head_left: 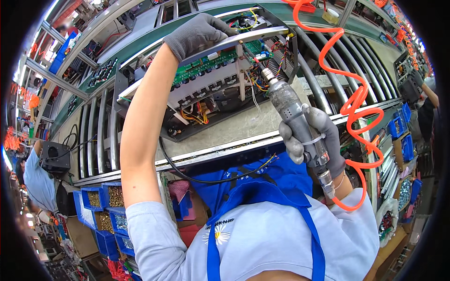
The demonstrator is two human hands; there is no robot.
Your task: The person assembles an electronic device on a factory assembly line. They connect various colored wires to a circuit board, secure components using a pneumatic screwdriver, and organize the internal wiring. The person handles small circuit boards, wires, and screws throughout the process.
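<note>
Where wires crowd, screwdriver tip hidden.

Two gloved hands: the left hand and the right hand. One pneumatic screwdriver, fed by one coiled orange air hose. One open metal chassis holding one green circuit board, with one metal bar across its top. One black cable hangs below it. About six blue parts bins at lower left
</note>
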